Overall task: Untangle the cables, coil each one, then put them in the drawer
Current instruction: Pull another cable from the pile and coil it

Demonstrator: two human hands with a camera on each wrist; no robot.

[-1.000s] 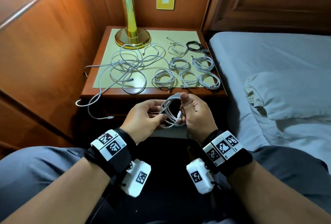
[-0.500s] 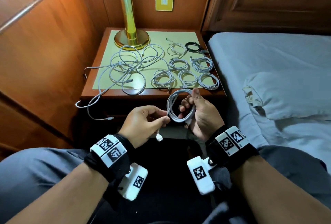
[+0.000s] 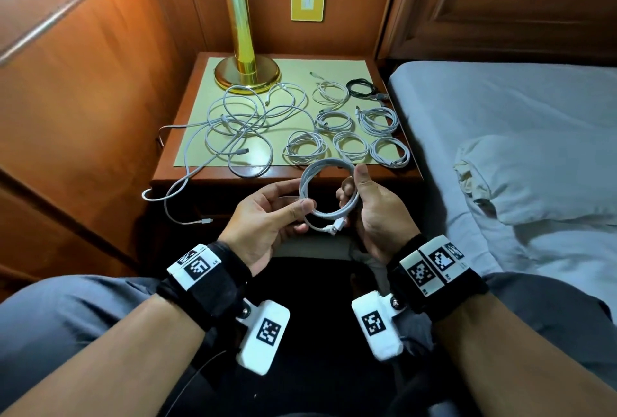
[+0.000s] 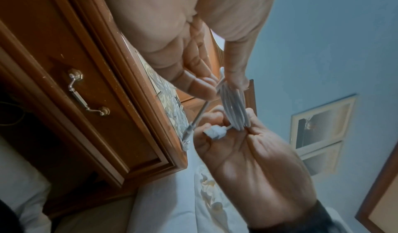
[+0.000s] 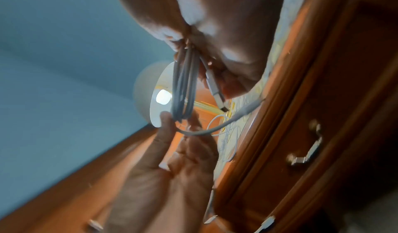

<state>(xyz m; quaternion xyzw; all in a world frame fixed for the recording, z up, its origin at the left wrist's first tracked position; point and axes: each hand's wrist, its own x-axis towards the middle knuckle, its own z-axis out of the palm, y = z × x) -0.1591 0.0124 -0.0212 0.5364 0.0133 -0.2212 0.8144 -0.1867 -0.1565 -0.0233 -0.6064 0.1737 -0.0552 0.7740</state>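
Note:
In front of the nightstand both hands hold one coiled white cable (image 3: 329, 189). My left hand (image 3: 302, 216) pinches its lower left side between thumb and fingers. My right hand (image 3: 352, 188) grips the right side, thumb up. The cable's USB plug (image 3: 337, 226) sticks out at the coil's bottom. In the left wrist view the coil (image 4: 233, 107) runs between both hands. A tangle of loose white cables (image 3: 240, 126) lies on the nightstand's left half. Several coiled white cables (image 3: 350, 146) and a coiled black cable (image 3: 362, 87) lie on its right half. The drawer (image 4: 88, 93) is closed.
A brass lamp base (image 3: 247, 72) stands at the back left of the nightstand (image 3: 394, 176). One loose cable end (image 3: 187, 216) hangs over the front left edge. A bed (image 3: 500, 109) with a pillow (image 3: 541, 176) is at the right. Wooden panelling closes the left side.
The left hand, which held the cable's hanging tail half a second ago, has brought it up against the coil. The coil has turned flatter towards the head camera.

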